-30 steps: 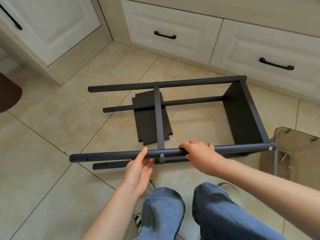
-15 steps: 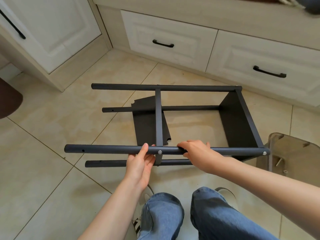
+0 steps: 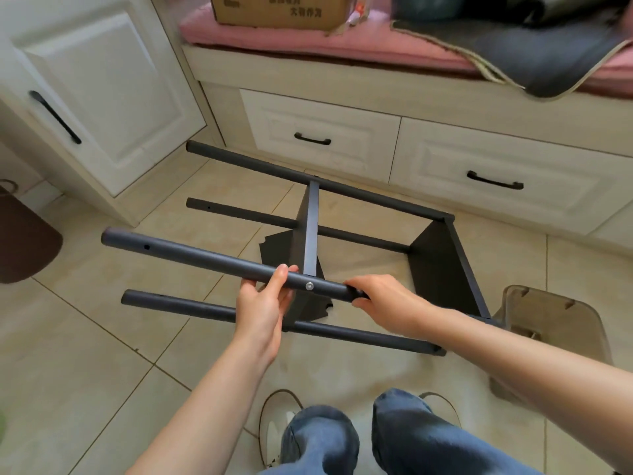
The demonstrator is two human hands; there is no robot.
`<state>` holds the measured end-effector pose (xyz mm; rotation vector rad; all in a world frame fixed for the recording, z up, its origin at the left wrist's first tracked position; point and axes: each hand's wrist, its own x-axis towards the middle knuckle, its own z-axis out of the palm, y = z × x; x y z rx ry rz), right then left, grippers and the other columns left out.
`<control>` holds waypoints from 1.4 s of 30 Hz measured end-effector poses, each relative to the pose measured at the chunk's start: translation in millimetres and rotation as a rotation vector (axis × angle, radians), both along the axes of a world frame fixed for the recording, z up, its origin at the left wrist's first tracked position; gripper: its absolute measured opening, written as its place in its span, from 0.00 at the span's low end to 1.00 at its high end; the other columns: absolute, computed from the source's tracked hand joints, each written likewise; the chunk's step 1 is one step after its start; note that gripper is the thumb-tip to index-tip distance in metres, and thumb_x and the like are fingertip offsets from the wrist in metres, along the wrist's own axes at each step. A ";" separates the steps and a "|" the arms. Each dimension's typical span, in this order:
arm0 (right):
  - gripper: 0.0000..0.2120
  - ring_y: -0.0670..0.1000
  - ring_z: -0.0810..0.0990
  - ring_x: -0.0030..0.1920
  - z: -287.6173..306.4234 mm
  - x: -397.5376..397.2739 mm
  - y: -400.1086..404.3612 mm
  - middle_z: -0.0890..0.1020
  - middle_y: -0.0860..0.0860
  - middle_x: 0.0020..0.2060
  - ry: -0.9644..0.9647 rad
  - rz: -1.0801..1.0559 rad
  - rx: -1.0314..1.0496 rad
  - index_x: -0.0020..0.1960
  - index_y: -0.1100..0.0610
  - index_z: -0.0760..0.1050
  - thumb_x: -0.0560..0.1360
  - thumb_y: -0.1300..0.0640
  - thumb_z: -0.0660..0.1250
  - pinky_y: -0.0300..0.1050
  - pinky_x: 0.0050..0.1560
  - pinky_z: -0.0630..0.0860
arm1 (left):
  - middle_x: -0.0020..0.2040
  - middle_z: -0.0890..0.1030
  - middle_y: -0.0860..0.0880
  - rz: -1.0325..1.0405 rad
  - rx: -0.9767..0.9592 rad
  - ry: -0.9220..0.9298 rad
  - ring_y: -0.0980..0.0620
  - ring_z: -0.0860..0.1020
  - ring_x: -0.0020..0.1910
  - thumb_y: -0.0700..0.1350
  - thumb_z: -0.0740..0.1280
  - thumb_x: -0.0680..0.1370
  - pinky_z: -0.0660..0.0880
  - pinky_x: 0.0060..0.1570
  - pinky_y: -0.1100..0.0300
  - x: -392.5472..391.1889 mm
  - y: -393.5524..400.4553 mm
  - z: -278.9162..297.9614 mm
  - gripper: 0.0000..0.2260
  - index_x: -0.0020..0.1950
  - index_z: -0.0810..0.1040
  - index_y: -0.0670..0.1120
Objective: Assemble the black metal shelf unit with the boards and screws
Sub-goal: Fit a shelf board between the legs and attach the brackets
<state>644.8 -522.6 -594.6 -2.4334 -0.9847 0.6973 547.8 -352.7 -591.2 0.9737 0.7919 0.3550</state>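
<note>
The black metal shelf frame (image 3: 191, 252) lies on its side over the tiled floor, its four round posts pointing left. A board (image 3: 442, 265) is fixed at the right end and a second board (image 3: 310, 228) stands mid-frame, held by a silver screw (image 3: 309, 286) in the near upper post. My left hand (image 3: 265, 303) grips that post just left of the screw. My right hand (image 3: 383, 299) grips the same post just right of it. A loose black board (image 3: 275, 246) lies flat on the floor under the frame.
A translucent plastic box (image 3: 555, 323) with small hardware stands at the right, touching the frame's end. White drawers (image 3: 318, 138) and a cabinet door (image 3: 99, 97) close the far side. A cardboard box (image 3: 274, 8) sits on the pink cushion above. A brown mat (image 3: 24, 241) lies left. My knees (image 3: 322, 440) are below.
The frame's left end has risen and swung toward me, so the posts now slope. Both hands stay on the near upper post. My head has tilted up, showing the cushion and box.
</note>
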 end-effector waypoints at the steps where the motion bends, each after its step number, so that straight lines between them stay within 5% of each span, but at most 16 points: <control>1: 0.11 0.52 0.78 0.51 4.6 -0.1 -2.2 0.80 0.52 0.52 0.000 -0.009 0.025 0.62 0.55 0.74 0.82 0.60 0.60 0.47 0.55 0.77 | 0.49 0.87 0.46 -0.024 0.038 -0.007 0.50 0.85 0.52 0.41 0.67 0.81 0.78 0.57 0.55 2.1 -0.7 7.8 0.11 0.63 0.73 0.47; 14: 0.14 0.44 0.76 0.54 26.2 -10.4 -53.6 0.77 0.48 0.57 0.044 -0.137 0.254 0.67 0.53 0.66 0.82 0.60 0.60 0.28 0.47 0.70 | 0.49 0.86 0.53 -0.322 0.470 -0.112 0.52 0.86 0.50 0.46 0.73 0.77 0.82 0.54 0.55 30.2 -38.1 86.5 0.14 0.60 0.75 0.50; 21: 0.16 0.48 0.79 0.60 21.4 -19.1 -78.3 0.79 0.50 0.60 0.115 -0.199 0.330 0.65 0.51 0.66 0.80 0.61 0.64 0.43 0.60 0.76 | 0.50 0.86 0.52 -0.513 0.698 -0.102 0.52 0.85 0.51 0.45 0.72 0.77 0.82 0.56 0.52 27.0 -64.1 104.8 0.09 0.54 0.75 0.52; 26: 0.14 0.49 0.80 0.59 17.2 -22.3 -91.7 0.81 0.50 0.59 0.137 -0.224 0.314 0.64 0.51 0.70 0.79 0.58 0.66 0.48 0.61 0.79 | 0.52 0.84 0.50 -0.601 0.809 -0.107 0.54 0.84 0.52 0.41 0.72 0.78 0.81 0.52 0.63 21.9 -85.0 109.6 0.12 0.59 0.76 0.45; 31: 0.09 0.45 0.81 0.56 20.9 -13.9 -116.8 0.82 0.48 0.56 0.097 -0.262 0.298 0.60 0.51 0.75 0.80 0.54 0.66 0.41 0.57 0.79 | 0.51 0.83 0.50 -0.660 0.869 -0.112 0.60 0.83 0.50 0.40 0.72 0.78 0.78 0.44 0.70 16.7 -94.6 107.6 0.11 0.58 0.76 0.45; 35: 0.10 0.44 0.80 0.52 33.9 11.2 -149.3 0.82 0.47 0.54 -0.004 -0.375 0.254 0.61 0.51 0.76 0.80 0.51 0.65 0.33 0.48 0.75 | 0.49 0.83 0.50 -0.727 0.885 -0.111 0.58 0.84 0.50 0.39 0.71 0.78 0.80 0.48 0.67 12.9 -92.2 105.9 0.09 0.56 0.77 0.44; 42: 0.16 0.52 0.79 0.56 76.0 63.5 -172.2 0.80 0.53 0.58 -0.092 -0.610 0.326 0.66 0.58 0.72 0.81 0.52 0.63 0.54 0.59 0.78 | 0.49 0.84 0.52 -0.876 0.948 -0.129 0.53 0.83 0.54 0.38 0.70 0.79 0.78 0.55 0.64 2.5 -77.3 97.0 0.07 0.54 0.76 0.48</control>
